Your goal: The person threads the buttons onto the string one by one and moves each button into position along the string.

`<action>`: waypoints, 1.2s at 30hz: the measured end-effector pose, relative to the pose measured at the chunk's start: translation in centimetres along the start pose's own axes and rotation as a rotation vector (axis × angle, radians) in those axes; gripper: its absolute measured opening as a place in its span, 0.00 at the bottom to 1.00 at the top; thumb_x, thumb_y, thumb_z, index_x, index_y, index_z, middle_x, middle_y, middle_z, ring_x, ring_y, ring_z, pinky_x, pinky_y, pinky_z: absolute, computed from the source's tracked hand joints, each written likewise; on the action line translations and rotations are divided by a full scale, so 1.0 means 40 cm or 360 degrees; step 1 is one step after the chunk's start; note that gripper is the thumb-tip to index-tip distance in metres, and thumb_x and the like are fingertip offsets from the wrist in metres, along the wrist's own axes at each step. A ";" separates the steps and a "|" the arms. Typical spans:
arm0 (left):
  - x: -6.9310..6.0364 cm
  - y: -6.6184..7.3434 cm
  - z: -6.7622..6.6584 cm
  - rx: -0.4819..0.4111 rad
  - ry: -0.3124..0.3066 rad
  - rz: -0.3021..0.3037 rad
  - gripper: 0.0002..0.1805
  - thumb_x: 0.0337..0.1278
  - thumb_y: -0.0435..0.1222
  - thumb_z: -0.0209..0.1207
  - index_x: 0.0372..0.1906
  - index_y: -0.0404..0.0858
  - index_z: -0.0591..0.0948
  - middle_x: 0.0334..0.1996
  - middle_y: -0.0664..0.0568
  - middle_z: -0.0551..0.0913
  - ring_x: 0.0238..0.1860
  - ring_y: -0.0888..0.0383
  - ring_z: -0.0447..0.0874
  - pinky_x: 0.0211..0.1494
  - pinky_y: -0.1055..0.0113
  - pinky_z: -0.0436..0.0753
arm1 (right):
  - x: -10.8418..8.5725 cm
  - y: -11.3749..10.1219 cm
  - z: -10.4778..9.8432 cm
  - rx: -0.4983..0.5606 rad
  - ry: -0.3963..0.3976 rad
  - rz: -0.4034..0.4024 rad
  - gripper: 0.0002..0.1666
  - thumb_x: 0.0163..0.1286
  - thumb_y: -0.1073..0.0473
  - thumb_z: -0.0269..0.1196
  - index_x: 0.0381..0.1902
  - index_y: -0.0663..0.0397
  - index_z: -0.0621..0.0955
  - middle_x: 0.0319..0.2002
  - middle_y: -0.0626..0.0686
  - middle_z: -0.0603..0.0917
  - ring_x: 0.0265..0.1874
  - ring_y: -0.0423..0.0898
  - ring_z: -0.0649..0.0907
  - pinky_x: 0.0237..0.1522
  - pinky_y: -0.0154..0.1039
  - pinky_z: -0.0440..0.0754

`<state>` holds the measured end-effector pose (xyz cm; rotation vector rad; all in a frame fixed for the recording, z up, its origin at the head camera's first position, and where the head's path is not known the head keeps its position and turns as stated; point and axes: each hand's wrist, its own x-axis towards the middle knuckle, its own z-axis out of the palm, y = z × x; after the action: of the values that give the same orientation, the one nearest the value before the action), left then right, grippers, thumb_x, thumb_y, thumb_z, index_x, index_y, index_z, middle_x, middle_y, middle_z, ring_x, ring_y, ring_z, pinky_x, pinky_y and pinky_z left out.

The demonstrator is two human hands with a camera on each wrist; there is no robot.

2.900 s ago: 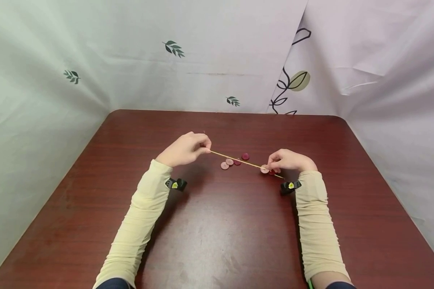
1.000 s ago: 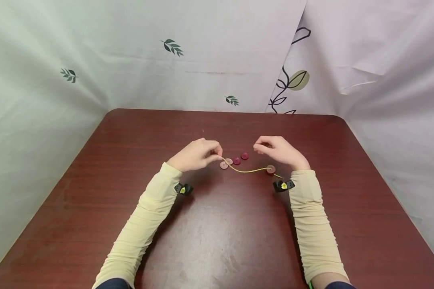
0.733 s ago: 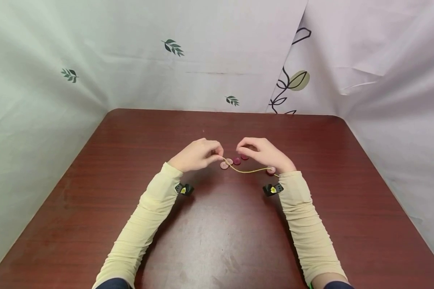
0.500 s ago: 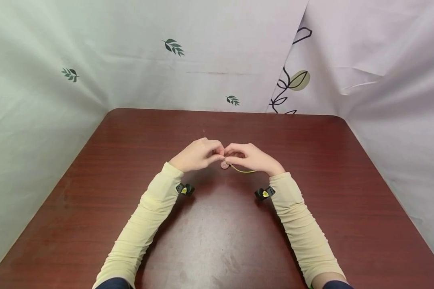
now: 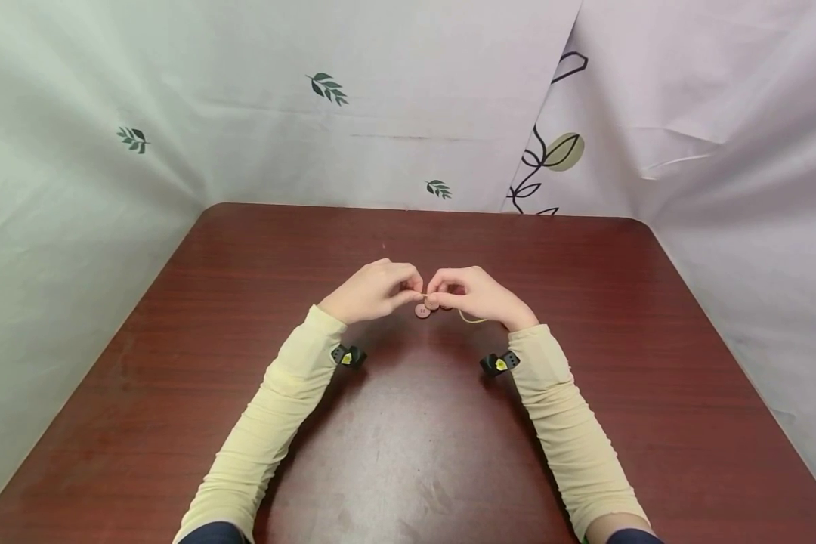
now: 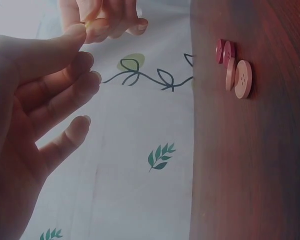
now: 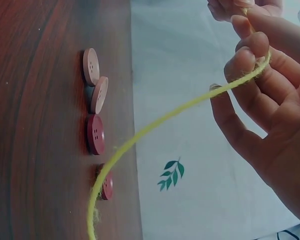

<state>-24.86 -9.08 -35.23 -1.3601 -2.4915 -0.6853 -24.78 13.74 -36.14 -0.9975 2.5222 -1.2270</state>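
My left hand pinches one end of a yellow yarn between thumb and index finger. Right against it, my right hand pinches the same yarn with its fingertips. From there the yarn hangs slack past the right fingers, as the right wrist view shows. Under the hands lie two pale pink buttons, one leaning near the other. Beside them are two dark red buttons, a nearer one and a second partly behind the yarn. The yarn's far end is hidden behind the right hand and wrist.
A dark red-brown wooden table lies under both arms. White cloth with leaf prints hangs around its back and sides. Each wrist wears a black camera strap, the left one close to the tabletop.
My right hand has let go of the pink and red buttons strung on the yarn, moved left to my left hand and pinched the yarn there. The yarn went from taut to slack.
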 end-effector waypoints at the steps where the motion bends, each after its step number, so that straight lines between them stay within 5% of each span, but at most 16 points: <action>1: 0.000 0.000 0.000 -0.0001 0.0002 0.0002 0.04 0.59 0.37 0.64 0.31 0.43 0.79 0.26 0.57 0.81 0.26 0.58 0.77 0.39 0.65 0.70 | 0.000 0.000 -0.001 0.0002 0.0004 0.0002 0.05 0.67 0.57 0.63 0.37 0.51 0.83 0.31 0.60 0.85 0.31 0.56 0.82 0.35 0.37 0.77; 10: 0.002 -0.003 0.009 -0.0005 -0.0031 -0.0036 0.05 0.57 0.37 0.65 0.33 0.43 0.80 0.26 0.58 0.81 0.27 0.60 0.78 0.39 0.66 0.72 | -0.004 -0.007 -0.005 -0.0037 0.0011 0.0019 0.04 0.69 0.59 0.61 0.36 0.51 0.82 0.29 0.61 0.84 0.29 0.56 0.82 0.35 0.42 0.77; 15: 0.000 -0.011 0.016 -0.0136 -0.0290 -0.0352 0.19 0.54 0.44 0.67 0.48 0.40 0.79 0.40 0.53 0.84 0.40 0.56 0.84 0.48 0.63 0.80 | -0.004 -0.005 -0.007 -0.0090 0.0016 0.0035 0.06 0.68 0.60 0.61 0.36 0.57 0.83 0.26 0.54 0.84 0.27 0.44 0.79 0.34 0.41 0.75; 19: -0.005 -0.022 0.025 -0.0168 -0.0530 -0.0540 0.32 0.53 0.48 0.67 0.60 0.37 0.74 0.57 0.47 0.79 0.57 0.51 0.79 0.62 0.56 0.76 | -0.007 -0.003 -0.011 -0.0103 -0.0003 0.0067 0.07 0.68 0.59 0.61 0.37 0.58 0.82 0.24 0.46 0.82 0.26 0.43 0.76 0.32 0.38 0.72; 36: -0.009 -0.024 0.076 -0.0134 -0.0761 -0.0479 0.21 0.58 0.43 0.64 0.55 0.42 0.81 0.50 0.48 0.79 0.50 0.53 0.78 0.57 0.60 0.75 | -0.013 0.003 -0.017 -0.0101 -0.0063 0.0100 0.09 0.70 0.57 0.60 0.38 0.58 0.82 0.31 0.59 0.86 0.31 0.50 0.79 0.38 0.43 0.73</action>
<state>-25.36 -8.27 -38.30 -1.3138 -3.1245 -0.5780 -24.72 14.55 -35.86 -0.9384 2.5561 -1.1055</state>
